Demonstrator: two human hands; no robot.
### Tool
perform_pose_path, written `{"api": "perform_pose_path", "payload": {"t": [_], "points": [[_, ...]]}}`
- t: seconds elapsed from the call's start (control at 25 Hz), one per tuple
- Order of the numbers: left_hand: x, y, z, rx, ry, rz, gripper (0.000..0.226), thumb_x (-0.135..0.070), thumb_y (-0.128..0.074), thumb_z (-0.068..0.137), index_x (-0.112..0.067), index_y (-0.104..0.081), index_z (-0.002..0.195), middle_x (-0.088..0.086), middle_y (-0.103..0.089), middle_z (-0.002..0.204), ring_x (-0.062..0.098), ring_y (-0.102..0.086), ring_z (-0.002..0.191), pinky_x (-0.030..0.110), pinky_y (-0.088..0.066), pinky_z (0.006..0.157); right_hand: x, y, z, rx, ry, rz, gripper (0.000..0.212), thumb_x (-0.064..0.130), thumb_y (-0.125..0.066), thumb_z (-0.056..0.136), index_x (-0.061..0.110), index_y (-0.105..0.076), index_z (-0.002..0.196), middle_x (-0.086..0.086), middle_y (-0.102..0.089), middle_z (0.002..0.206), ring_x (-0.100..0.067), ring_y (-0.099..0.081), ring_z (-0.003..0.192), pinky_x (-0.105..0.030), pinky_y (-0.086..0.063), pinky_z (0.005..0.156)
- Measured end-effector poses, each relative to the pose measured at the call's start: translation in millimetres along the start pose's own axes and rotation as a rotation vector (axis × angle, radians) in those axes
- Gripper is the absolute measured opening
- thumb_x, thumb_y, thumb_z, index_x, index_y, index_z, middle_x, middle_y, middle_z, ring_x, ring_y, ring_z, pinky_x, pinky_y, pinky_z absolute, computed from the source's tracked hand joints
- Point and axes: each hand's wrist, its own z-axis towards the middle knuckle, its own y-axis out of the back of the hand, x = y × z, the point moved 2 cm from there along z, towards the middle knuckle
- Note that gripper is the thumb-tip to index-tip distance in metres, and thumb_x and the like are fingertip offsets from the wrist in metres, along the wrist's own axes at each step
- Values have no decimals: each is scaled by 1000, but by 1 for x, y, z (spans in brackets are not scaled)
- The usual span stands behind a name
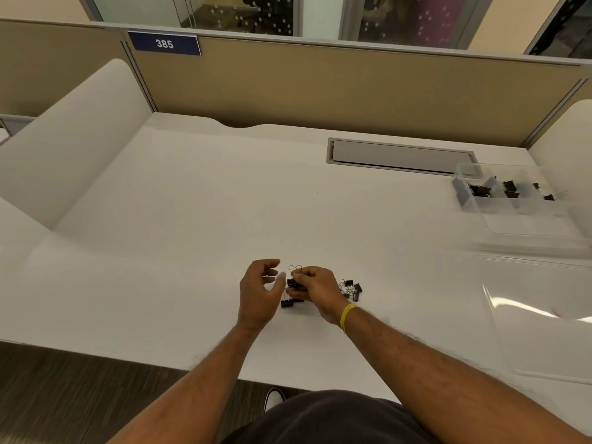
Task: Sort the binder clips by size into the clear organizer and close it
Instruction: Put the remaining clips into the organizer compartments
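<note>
Left arm (198,373): bare forearm, fine hair showing along its edges. Right arm (432,357): bare forearm, likewise hairy, with a thin yellow band (347,315) round the wrist just behind the right hand (315,288). Torso: plain dark garment (336,418), charcoal to black, across the lower middle of the view. One shoe (274,398): white toe with a dark outline, on the floor by the worktop's near edge.
</note>
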Motion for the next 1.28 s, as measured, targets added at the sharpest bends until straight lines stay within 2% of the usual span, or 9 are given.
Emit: {"api": "perform_pose_path", "payload": {"t": [0.12,0.2,0.32,0.4,0.52,0.68,0.8,0.92,1.28], "points": [[0,-7,3,-51,474,-376,15,-20,-57,94,-16,-62,108,9,-68,108,21,-67,98,35,-56,86,4,-7,-2,21,161,-186,13,8,-58,94,2,-66,102,-16,-69,94,-25,-72,81,-33,-60,77],[-8,-17,1,-15,731,-675,23,-27,-50,98,-10,-61,109,14,-69,103,28,-68,94,41,-56,80,5,-13,-5,27,321,-424,12,13,-59,93,11,-69,100,-7,-70,97,-18,-69,87,-31,-59,80],[-10,-23,0,68,887,-851,41,-37,-39,100,-7,-62,114,13,-71,105,28,-68,96,42,-53,77,7,-21,-8,63,521,-776,16,19,-59,91,19,-71,101,4,-68,97,-9,-59,91,-23,-49,81],[-5,-22,1,103,922,-871,45,-39,-37,100,-5,-65,109,15,-70,106,28,-67,97,43,-52,78,9,-22,-9,92,600,-882,18,25,-59,89,26,-70,103,9,-67,97,-7,-54,93,-23,-45,83],[0,-17,5,28,929,-947,36,-31,-44,99,-1,-63,102,17,-68,102,28,-68,95,41,-54,88,13,-13,-6,19,675,-828,14,28,-60,89,27,-68,100,9,-61,98,-6,-54,95,-20,-44,83],[0,-4,8,-97,875,-978,23,-21,-49,98,0,-58,97,17,-64,88,26,-66,82,34,-58,77,7,10,1,-112,549,-918,14,18,-63,88,18,-65,102,4,-57,99,-10,-58,85,-31,-51,80],[5,1,8,-119,862,-931,22,-20,-50,98,-1,-58,94,15,-63,85,25,-65,79,34,-57,76,-6,14,-2,-12,434,-1110,23,20,-60,88,17,-62,111,0,-55,105,-16,-56,93,-34,-49,84],[9,4,7,-139,851,-908,21,-20,-49,98,-1,-58,94,15,-63,86,25,-65,78,33,-58,76,-15,12,-4,86,445,-1304,30,19,-57,88,17,-61,118,-2,-52,111,-20,-50,103,-36,-48,85],[10,4,5,-84,861,-792,30,-31,-51,99,-3,-59,104,17,-68,94,30,-70,87,34,-57,74,-4,7,-6,80,445,-1490,19,20,-57,82,11,-67,96,-8,-60,93,-27,-58,86,-32,-43,67]]}}
